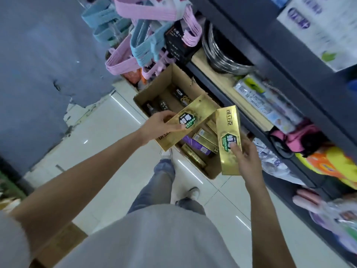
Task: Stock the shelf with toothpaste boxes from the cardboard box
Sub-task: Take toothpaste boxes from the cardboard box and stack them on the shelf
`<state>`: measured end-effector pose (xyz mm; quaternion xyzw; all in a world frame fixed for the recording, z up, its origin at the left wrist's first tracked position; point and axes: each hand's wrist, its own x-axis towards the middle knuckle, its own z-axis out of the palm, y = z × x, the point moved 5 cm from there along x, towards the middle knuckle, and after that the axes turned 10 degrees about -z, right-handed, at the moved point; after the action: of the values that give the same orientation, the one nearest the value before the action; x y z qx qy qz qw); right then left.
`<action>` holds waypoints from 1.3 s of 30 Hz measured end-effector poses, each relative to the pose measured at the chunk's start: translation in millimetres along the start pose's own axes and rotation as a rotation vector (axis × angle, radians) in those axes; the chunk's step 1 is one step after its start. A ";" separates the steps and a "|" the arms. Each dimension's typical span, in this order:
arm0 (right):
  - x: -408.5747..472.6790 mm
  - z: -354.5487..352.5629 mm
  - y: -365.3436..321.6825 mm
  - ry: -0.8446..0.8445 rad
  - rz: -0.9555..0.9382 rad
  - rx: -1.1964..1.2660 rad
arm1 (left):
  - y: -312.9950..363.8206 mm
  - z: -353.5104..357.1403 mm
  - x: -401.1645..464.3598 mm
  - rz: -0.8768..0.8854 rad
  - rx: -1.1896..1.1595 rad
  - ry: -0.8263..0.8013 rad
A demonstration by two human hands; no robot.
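**Two gold boxes lifted over the carton**

Left hand [161, 123] clamped on gold toothpaste box [185, 123] with green badge. Beneath, open cardboard box [154, 88] on floor. Right hand [245, 153] gripping second gold box [229, 140], near shelf [257, 53].

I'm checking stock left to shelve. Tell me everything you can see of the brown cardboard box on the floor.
The open-topped brown cardboard box sits on the pale tiled floor beside the dark shelving unit, flaps up, one flap edge torn. It looks like plain corrugated card. Inside lie dark toothpaste boxes at the far end and gold and purple ones nearer the person, loosely arranged, with bare bottom showing between. Two gold boxes held in the hands hide its middle. Neither hand touches it.
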<state>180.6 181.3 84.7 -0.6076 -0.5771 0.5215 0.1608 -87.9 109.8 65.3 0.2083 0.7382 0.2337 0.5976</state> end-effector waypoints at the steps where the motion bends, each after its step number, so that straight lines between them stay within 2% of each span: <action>1: -11.0 -13.3 -2.1 0.019 -0.019 -0.002 | 6.3 7.5 -11.6 0.020 0.013 -0.006; 5: -53.7 -72.4 0.8 0.091 -0.090 -0.010 | 36.9 44.7 -48.5 0.128 0.100 0.002; 9: -91.0 -134.4 17.3 0.124 -0.184 -0.157 | 77.7 97.1 -88.9 0.277 0.237 0.102; 13: -132.1 -202.1 47.0 0.190 -0.242 -0.334 | 104.9 166.3 -137.1 0.447 0.519 0.227; 16: -164.4 -257.6 75.6 0.255 -0.246 -0.411 | 116.3 227.9 -175.0 0.643 0.809 0.368; 19: -190.1 -313.2 110.5 0.337 -0.123 -0.251 | 125.7 290.1 -197.5 0.873 1.018 0.404; 23: -206.1 -378.4 154.8 0.465 0.029 0.312 | 143.9 368.3 -199.0 1.081 1.218 0.385; 25: -206.1 -412.7 168.8 0.539 0.016 0.345 | 162.7 403.5 -197.7 1.158 1.228 0.395; 28: -195.8 -467.0 170.7 0.637 -0.164 0.156 | 199.5 450.0 -188.9 1.286 1.228 0.411; 31: -174.1 -513.2 164.0 0.665 -0.333 -0.257 | 231.8 488.3 -170.1 1.328 1.177 0.414; 35: -132.9 -562.7 160.3 0.719 -0.359 -0.829 | 261.4 536.9 -147.5 1.256 1.183 0.397; 39: -87.9 -608.0 156.5 0.729 -0.363 -1.142 | 280.5 578.6 -138.3 1.172 1.189 0.386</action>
<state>780.7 307.9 245.3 -0.6270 -0.7625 -0.1353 0.0844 514.3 309.8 238.3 0.7916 0.5999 0.1103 0.0357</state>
